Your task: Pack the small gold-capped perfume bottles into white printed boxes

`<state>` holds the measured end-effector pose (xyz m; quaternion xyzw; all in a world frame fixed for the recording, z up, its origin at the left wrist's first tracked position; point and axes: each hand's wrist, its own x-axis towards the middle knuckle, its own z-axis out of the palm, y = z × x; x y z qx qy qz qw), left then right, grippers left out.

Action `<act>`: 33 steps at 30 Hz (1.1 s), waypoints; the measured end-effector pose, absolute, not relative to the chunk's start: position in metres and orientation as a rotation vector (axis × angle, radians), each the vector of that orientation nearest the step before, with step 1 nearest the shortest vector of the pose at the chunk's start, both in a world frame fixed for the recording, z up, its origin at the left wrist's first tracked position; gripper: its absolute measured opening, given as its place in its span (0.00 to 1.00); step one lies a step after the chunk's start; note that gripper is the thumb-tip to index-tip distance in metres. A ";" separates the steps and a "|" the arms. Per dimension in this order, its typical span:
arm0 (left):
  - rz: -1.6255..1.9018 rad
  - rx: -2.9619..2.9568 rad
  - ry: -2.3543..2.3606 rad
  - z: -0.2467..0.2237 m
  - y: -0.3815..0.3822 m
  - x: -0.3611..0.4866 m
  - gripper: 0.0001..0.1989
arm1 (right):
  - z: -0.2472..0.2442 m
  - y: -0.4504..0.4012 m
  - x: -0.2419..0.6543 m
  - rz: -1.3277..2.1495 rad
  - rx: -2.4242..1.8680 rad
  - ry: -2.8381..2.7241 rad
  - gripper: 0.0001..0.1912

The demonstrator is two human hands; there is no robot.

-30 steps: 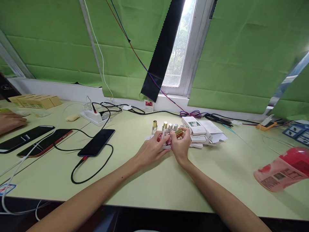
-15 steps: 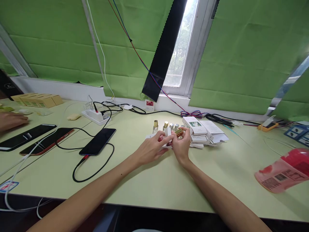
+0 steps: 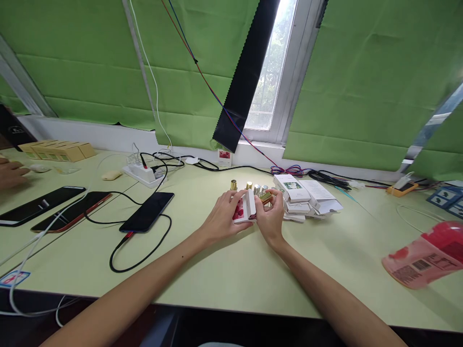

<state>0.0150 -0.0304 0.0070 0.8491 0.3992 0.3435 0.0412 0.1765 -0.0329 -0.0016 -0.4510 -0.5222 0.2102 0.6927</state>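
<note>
My left hand [image 3: 223, 215] is wrapped round a small white box [image 3: 240, 212] with a red picture, its end flap raised. A gold-capped bottle [image 3: 266, 198] is held in my right hand [image 3: 272, 217], whose thumb lies by the box's open end. Just behind the hands stand several small bottles with gold or silver caps [image 3: 257, 189], partly hidden. Right of my right hand, white boxes [image 3: 297, 193] are piled beside a printed leaflet [image 3: 318, 193].
A black phone [image 3: 146, 212] with a cable lies left, near a white power strip [image 3: 142, 174]. Two more phones and yellow boxes [image 3: 65, 150] are further left, by another person's hand. A pink-red container [image 3: 425, 255] lies right.
My left fingers have shifted up and round the white box, which now shows more of its red face. The other person's hand at the far left has moved left.
</note>
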 end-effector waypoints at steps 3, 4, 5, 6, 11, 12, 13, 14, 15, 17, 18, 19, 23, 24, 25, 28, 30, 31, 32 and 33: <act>1.008 2.559 1.258 0.006 -0.029 0.014 0.44 | -0.001 -0.035 0.176 0.484 -0.996 -1.188 0.17; 0.990 2.555 1.277 0.006 -0.029 0.013 0.44 | 0.000 -0.036 0.175 0.493 -0.996 -1.192 0.17; 0.980 2.557 1.296 0.006 -0.028 0.013 0.45 | 0.000 -0.036 0.175 0.501 -0.998 -1.197 0.17; 0.977 2.563 1.311 0.006 -0.028 0.013 0.45 | 0.000 -0.037 0.175 0.506 -0.999 -1.202 0.17; 0.971 2.605 1.328 0.004 -0.024 0.011 0.44 | -0.003 -0.037 0.175 0.521 -0.994 -1.220 0.17; 0.968 2.610 1.320 0.003 -0.024 0.011 0.43 | -0.003 -0.036 0.175 0.524 -0.991 -1.221 0.17; 0.966 2.615 1.307 0.003 -0.023 0.011 0.43 | -0.004 -0.036 0.175 0.527 -0.988 -1.221 0.17; 0.965 2.620 1.294 0.003 -0.023 0.011 0.42 | -0.004 -0.036 0.175 0.530 -0.987 -1.222 0.17; 0.961 2.625 1.281 0.003 -0.023 0.010 0.42 | -0.004 -0.036 0.175 0.532 -0.986 -1.222 0.17; 0.945 2.631 1.267 0.004 -0.023 0.010 0.41 | -0.004 -0.036 0.175 0.537 -0.985 -1.225 0.17; 0.936 2.632 1.266 0.004 -0.023 0.009 0.41 | -0.004 -0.036 0.175 0.539 -0.983 -1.227 0.18; 0.926 2.631 1.267 0.004 -0.023 0.009 0.41 | -0.004 -0.036 0.175 0.541 -0.980 -1.229 0.18; 0.898 2.626 1.288 0.005 -0.024 0.009 0.40 | -0.004 -0.037 0.175 0.530 -0.979 -1.236 0.18; 0.898 2.626 1.298 0.005 -0.024 0.009 0.39 | -0.003 -0.037 0.175 0.526 -0.981 -1.239 0.17; 0.900 2.626 1.307 0.005 -0.025 0.010 0.39 | -0.003 -0.037 0.175 0.524 -0.983 -1.242 0.17; 0.913 2.614 1.342 0.004 -0.025 0.011 0.38 | -0.004 -0.037 0.175 0.524 -0.988 -1.249 0.17; 0.917 2.588 1.364 0.004 -0.025 0.012 0.39 | -0.004 -0.037 0.175 0.527 -0.996 -1.254 0.17; 0.921 2.573 1.371 0.003 -0.026 0.012 0.39 | -0.004 -0.037 0.175 0.528 -1.002 -1.259 0.17; 0.929 2.558 1.375 0.003 -0.026 0.013 0.39 | -0.005 -0.037 0.176 0.529 -1.008 -1.264 0.17; 0.938 2.544 1.379 0.002 -0.026 0.013 0.39 | -0.005 -0.037 0.176 0.532 -1.015 -1.270 0.17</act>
